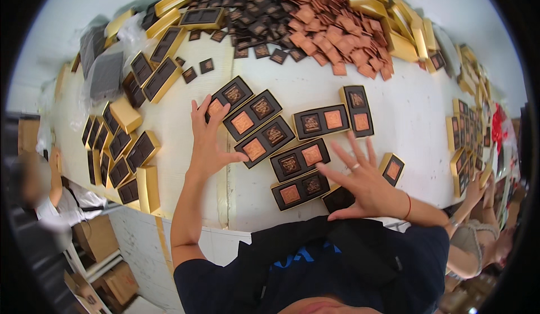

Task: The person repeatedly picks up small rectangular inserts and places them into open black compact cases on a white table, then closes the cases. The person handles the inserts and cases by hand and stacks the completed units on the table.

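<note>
My left hand (pixel 207 142) is open, fingers spread, along the left ends of three slanted gold boxes with black inserts. Its fingertips reach the upper box (pixel 233 92), and the thumb meets the end of the lower box (pixel 264 141); the middle box (pixel 252 113) lies between. My right hand (pixel 365 183), also open, spreads over the right side of the group. Its fingers are by a box (pixel 300 160) and it partly covers a dark box (pixel 339 200). Each fully visible box in the group holds one dark brown and one orange-brown square, with embossed faces.
Piles of loose dark squares (pixel 253 21) and orange-brown squares (pixel 337 30) lie at the back. Gold boxes with bare black inserts (pixel 163 79) stand at left, beside plastic-wrapped dark stacks (pixel 107 75). More filled boxes (pixel 462 125) are at right. Other people work at both sides.
</note>
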Tool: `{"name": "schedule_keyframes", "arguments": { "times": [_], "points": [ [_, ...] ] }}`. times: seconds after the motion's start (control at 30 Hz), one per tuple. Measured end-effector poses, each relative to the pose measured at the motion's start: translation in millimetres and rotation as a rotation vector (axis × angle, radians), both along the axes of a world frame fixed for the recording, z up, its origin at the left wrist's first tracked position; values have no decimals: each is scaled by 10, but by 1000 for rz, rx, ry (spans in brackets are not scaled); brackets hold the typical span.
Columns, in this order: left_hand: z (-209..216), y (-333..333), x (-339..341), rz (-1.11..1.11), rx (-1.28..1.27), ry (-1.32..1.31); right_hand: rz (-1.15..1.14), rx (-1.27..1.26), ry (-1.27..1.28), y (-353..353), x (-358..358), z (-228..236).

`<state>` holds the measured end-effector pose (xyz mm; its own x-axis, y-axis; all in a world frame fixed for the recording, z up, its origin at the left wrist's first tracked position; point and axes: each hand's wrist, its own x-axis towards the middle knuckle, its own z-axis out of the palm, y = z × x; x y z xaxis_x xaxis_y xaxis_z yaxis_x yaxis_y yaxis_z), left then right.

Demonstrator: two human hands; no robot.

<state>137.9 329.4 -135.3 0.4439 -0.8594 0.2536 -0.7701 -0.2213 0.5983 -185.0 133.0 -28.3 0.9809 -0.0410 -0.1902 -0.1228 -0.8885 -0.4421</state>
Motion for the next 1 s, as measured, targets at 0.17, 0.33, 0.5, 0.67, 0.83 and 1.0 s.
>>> {"name": "schedule_keyframes", "arguments": {
  "times": [0.17, 0.33, 0.5, 0.67, 0.83, 1.0],
  "points": [
    [23, -117, -284, -86, 19, -28, -680, -165, -163, 388, -854, -384],
    [-86, -122, -552, -107, 22, -55, -942, -171, -176, 636, -1099, -625],
    [-55, -375, -817, -193, 18, -61, -916, -169, -175, 594, -1217, -753],
    [-40, -751, -1046, -287, 6, -73, -896, -96, -211, 386, -1497, -719],
    [-50, -1196, -1370, -351, -12, -115, -761, -48, -222, -91, -1848, -632],
    [-78, -1674, -1752, -372, -13, -122, -720, -75, -178, -549, -2218, -632]
  ]
}}
